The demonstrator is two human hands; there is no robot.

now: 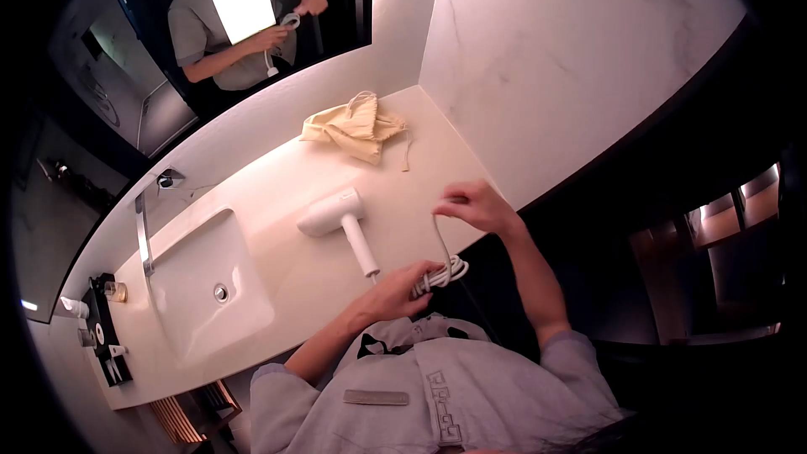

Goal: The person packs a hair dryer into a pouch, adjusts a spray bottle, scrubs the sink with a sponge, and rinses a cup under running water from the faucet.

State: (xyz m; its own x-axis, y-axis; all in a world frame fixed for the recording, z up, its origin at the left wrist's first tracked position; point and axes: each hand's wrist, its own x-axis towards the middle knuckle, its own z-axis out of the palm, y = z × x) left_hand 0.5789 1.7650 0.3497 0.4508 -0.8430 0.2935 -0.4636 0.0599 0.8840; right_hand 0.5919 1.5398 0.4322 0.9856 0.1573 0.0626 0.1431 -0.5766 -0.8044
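Observation:
A white hair dryer (332, 214) lies on its side on the counter, its handle pointing toward me. Its power cord (454, 271) is gathered in several loops, and my left hand (395, 292) is closed around them in front of my shirt. My right hand (477, 207), raised over the counter's right end, pinches a stretch of the cord that runs up from the loops. The plug cannot be made out directly. Behind the dryer lies a crumpled cream drawstring bag (357, 128), its string trailing over the counter, touched by neither hand.
A white sink (252, 311) with a metal faucet (145, 235) is set into the counter (294, 311) on the left. Beyond it sits a black tray (102, 319) with small toiletries. A mirror (151, 34) runs along the back; a marble wall (546, 59) bounds the right side.

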